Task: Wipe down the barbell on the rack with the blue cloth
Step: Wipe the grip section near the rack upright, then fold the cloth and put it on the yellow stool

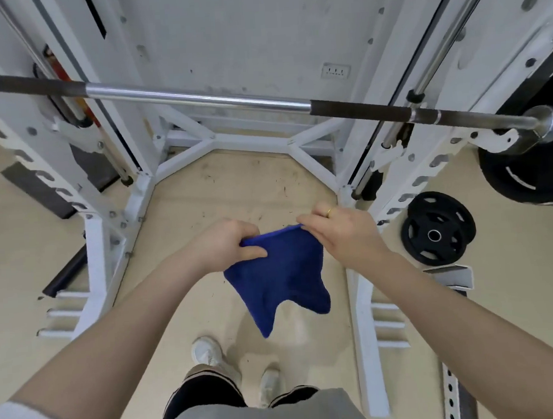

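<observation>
A pale beige floor (pixel 241 185), scuffed with dark marks, fills the middle of the frame, boxed in by a white steel power rack (pixel 138 192) whose uprights rise at the left and right edges. Across the upper third runs the long chrome barbell with dark knurled sections (pixel 197 99), slanting from the upper left down to the right, where its sleeve rests on a white hook beside a large black weight plate (pixel 525 178). A smaller black plate with cut-out handles (pixel 436 228) lies on the floor at the right, just outside the rack.

In the centre, well below the bar and apart from it, hangs the deep blue terry cloth (pixel 279 277). The left hand (pixel 225 244) pinches its upper left edge between thumb and curled fingers; the right hand (pixel 341 231), wearing a gold ring (pixel 329 212), pinches the upper right corner. The grip of both hands stretches the top edge taut between them, while the lower corners droop loosely. At the bottom of the frame, white shoes (pixel 209 351) stand on the floor.
</observation>
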`<state>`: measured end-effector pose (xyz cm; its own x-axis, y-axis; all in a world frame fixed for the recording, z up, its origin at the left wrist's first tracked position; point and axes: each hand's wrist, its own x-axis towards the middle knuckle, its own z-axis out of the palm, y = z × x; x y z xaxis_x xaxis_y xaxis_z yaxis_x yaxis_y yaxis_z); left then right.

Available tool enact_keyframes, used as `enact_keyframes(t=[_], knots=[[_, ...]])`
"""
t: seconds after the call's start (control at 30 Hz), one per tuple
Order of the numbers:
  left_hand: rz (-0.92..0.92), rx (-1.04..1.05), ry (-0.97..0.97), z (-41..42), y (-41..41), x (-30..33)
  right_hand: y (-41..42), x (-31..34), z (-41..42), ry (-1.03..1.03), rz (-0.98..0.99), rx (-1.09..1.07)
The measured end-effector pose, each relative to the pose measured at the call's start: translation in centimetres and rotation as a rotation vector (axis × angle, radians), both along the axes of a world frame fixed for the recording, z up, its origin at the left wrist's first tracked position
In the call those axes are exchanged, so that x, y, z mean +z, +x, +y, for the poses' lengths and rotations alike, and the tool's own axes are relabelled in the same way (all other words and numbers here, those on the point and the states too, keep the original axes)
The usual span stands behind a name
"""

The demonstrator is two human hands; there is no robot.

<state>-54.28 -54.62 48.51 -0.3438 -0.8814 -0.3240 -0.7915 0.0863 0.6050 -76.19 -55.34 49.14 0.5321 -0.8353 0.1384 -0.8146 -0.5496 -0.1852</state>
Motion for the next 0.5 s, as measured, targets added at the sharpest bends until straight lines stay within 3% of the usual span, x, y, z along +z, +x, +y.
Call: enact_keyframes(t=[0.13,0.23,0.3,0.37,0.43,0.5], knots=[[0.126,0.102,0.129,1.1,3.1,-0.4,-1.3,-1.3,-0.8,-0.200,0.015,-0.022],[0.234,0.191,0.115,1.9,4.4,-0.9,-1.1,-1.6,-0.6,-0.192,0.097,-0.178],[0.342,0.274,0.049,2.2,4.6,-1.1,0.0,-1.2,-0.3,-0.131,0.163,-0.218],[0.487,0.391,0.015,2.4,4.5,-1.2,1.6,-1.2,0.0,0.073,0.217,-0.234],[0.586,0.436,-0.009,2.8,4.5,-1.2,3.7,-0.8,0.3,0.363,-0.004,-0.359],[0.557,0.381,-0.037,3.8,4.7,-0.9,6.2,-0.5,0.8,0.581,-0.438,-0.535]])
